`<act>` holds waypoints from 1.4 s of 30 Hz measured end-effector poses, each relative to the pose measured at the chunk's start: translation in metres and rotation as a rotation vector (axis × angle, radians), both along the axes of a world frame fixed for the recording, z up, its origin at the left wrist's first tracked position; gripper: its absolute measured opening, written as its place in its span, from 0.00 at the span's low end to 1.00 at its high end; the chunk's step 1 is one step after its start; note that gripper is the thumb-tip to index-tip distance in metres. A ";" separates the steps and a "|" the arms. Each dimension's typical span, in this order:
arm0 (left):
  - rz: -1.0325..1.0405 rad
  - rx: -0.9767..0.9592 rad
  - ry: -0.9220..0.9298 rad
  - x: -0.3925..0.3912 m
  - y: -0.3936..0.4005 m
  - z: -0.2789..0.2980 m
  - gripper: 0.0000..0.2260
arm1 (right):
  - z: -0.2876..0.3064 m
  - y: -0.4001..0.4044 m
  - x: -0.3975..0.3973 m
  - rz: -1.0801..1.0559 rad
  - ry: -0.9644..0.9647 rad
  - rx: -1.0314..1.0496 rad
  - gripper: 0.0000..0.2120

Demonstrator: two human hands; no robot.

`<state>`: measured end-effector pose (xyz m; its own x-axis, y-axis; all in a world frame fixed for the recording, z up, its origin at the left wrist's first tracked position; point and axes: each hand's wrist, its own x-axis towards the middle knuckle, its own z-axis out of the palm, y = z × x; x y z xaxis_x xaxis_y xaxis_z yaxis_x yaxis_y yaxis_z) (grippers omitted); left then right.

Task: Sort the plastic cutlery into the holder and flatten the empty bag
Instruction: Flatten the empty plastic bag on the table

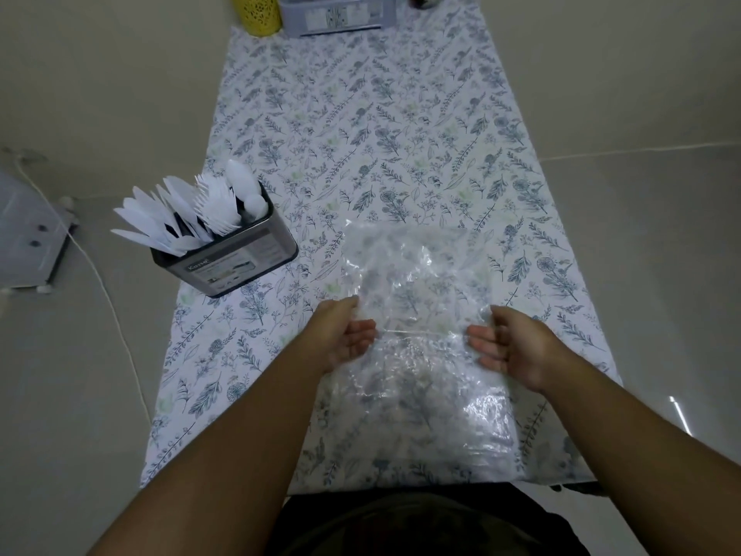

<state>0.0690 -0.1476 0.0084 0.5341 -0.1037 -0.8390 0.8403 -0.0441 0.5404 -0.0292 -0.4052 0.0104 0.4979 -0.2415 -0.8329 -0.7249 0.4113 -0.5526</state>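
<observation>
A clear, crinkled plastic bag (417, 335) lies spread on the table; white cutlery (192, 206) stands in the dark holder (236, 258).

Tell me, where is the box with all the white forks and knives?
In the head view the cutlery holder stands on the left edge of the flowered tablecloth, left of the clear plastic bag and beyond the left hand.

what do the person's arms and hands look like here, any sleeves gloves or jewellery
Both forearms are bare right down to the bottom of the picture, with no sleeves in view. The left hand and right hand wear no gloves, and no rings, watch or bracelets show on the fingers or wrists.
</observation>
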 end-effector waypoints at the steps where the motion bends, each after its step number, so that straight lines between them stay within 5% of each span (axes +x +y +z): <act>1: 0.009 -0.035 0.014 -0.002 0.002 0.000 0.18 | 0.002 0.001 0.000 -0.006 -0.021 0.010 0.18; 8: -0.026 -0.155 -0.043 -0.012 0.019 0.005 0.28 | -0.002 0.005 0.007 -0.041 -0.140 0.035 0.28; 13: -0.170 -0.107 -0.131 -0.013 0.035 0.008 0.06 | -0.004 -0.018 0.001 -0.050 -0.112 0.187 0.28; 15: -0.242 -0.018 -0.218 -0.012 0.043 0.006 0.08 | 0.006 -0.025 -0.004 0.091 -0.112 0.225 0.19; 20: -0.413 0.249 -0.522 -0.015 0.040 0.007 0.15 | 0.010 -0.023 -0.013 0.471 -0.123 -0.216 0.26; 23: -0.510 0.380 -0.617 -0.025 0.036 0.003 0.15 | 0.003 -0.015 -0.017 0.515 -0.098 -0.426 0.21; 28: -0.577 0.535 -0.655 -0.037 0.033 -0.004 0.17 | 0.000 -0.003 -0.023 0.441 -0.123 -0.560 0.11; 32: -0.612 0.699 -0.795 -0.036 0.031 -0.007 0.15 | 0.010 0.012 -0.034 0.313 -0.246 -0.432 0.05; 34: -0.606 0.692 -0.800 -0.036 0.030 -0.005 0.13 | 0.014 0.018 -0.040 0.343 -0.252 -0.399 0.03; 38: -0.553 0.511 -0.689 -0.034 0.030 -0.001 0.08 | 0.007 0.014 -0.053 0.424 -0.240 -0.423 0.22; 42: -0.419 0.352 -0.581 -0.032 0.018 0.007 0.04 | 0.008 0.009 -0.064 0.403 -0.241 -0.485 0.12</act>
<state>0.0372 -0.1292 0.0153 0.8715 -0.1734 -0.4587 0.3037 -0.5436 0.7825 -0.0936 -0.3960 0.0183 0.7855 -0.3169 -0.5316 -0.6033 -0.2005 -0.7719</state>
